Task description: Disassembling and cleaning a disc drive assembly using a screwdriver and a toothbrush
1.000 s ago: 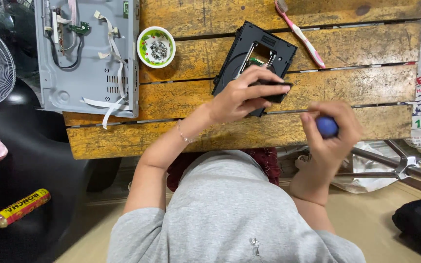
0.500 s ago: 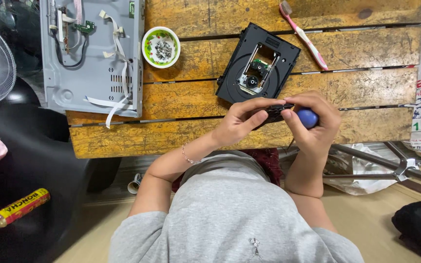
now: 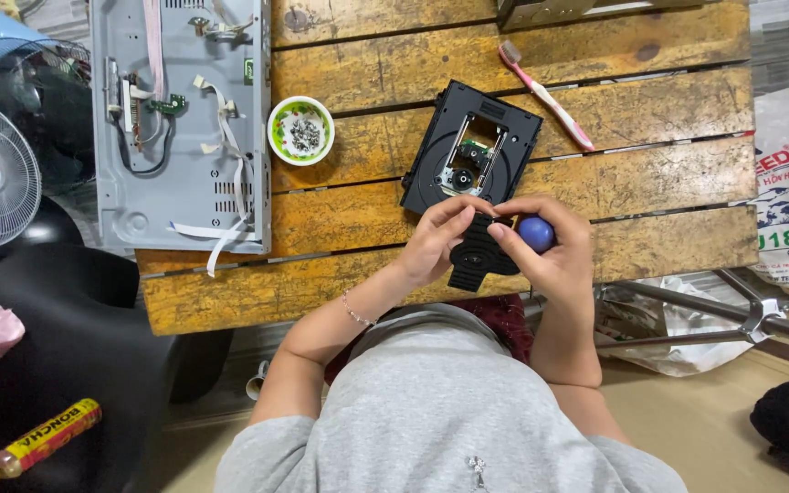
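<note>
Between both hands' fingers [image 3: 457, 212]: black drive tray [image 3: 478, 254]; right grips blue-handled screwdriver [image 3: 535, 233].

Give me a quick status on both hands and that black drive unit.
Left hand grips black drive unit at near edge. Right hand holds blue-handled screwdriver, tip hidden. Screw bowl, toothbrush lie apart.
</note>
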